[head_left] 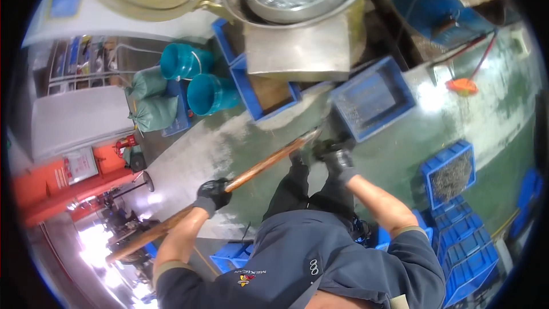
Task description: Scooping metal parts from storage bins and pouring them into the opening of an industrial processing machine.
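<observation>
Gripping a long wooden handle [229, 186] with both gloved hands, left hand [213, 195] mid-shaft and right hand [337, 157] closed near its lower end (the tool head is hidden), the person works beside a blue crate [372, 98] on the green floor [492, 120].

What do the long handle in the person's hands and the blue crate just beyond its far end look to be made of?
The long handle looks like wood: reddish-brown, matte, a round pole, though motion blur hides any grain. Left hand and right hand, both in dark gloves, grip it. The blue crate looks like moulded plastic: uniform saturated blue, thick rimmed walls, a slight sheen. Its greyish contents are too small to identify.
</observation>
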`<state>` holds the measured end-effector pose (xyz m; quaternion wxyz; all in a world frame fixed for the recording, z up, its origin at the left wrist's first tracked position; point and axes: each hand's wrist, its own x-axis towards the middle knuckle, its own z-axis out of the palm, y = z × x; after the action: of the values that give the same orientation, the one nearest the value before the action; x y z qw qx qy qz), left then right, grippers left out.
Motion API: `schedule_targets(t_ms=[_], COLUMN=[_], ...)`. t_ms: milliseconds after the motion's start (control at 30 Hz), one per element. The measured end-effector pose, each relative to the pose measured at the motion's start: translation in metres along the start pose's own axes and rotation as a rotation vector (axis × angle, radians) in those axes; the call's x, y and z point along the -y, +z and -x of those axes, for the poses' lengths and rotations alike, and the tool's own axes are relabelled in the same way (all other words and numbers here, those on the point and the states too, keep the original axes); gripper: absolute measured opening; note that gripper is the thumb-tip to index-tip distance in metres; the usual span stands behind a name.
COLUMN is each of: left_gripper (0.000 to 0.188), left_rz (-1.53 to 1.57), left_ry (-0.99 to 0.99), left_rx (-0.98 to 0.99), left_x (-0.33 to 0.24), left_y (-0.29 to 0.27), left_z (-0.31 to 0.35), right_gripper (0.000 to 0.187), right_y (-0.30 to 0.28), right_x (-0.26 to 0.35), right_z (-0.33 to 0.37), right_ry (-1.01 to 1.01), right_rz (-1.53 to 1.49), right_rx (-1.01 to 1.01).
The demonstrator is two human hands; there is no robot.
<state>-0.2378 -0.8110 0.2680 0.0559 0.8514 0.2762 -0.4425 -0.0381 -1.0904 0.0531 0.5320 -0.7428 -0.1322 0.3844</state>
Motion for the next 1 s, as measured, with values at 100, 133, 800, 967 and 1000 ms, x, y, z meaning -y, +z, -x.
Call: schedule_targets(t_ms=[100,133,800,967,1000], left_gripper=[0.027,0.027,0.029,0.036,0.038], left_rz=[-0.103,-0.123,-0.534,-0.580,-0.581], left_ry=[-0.087,-0.121,0.200,0.211,0.233], left_rx=[0.007,-0.008,-0.180,-0.100,-0.126], left_x=[0.058,0.074,0.263,0.272,0.258], left_y=[-0.016,-0.025,-0.225,-0.278,-0.295], left_z=[0.023,0.032,-0.379,-0.467,-0.475], right_gripper=[0.033,0.037,0.039,0.034,0.035], right_y=[-0.052,-0.067,-0.030,0.006,0.004], right_x=[0.067,0.110,0.218,0.253,0.253], right_z=[-0.044,-0.052,-0.319,-0.325,-0.322], right_ry=[-0.363,-0.626,-0.756,-0.534,-0.433], right_rz=[0.206,0.608,1.452,1.576,1.532], right_rx=[-0.154,-0.177,-0.381,-0.299,-0.237])
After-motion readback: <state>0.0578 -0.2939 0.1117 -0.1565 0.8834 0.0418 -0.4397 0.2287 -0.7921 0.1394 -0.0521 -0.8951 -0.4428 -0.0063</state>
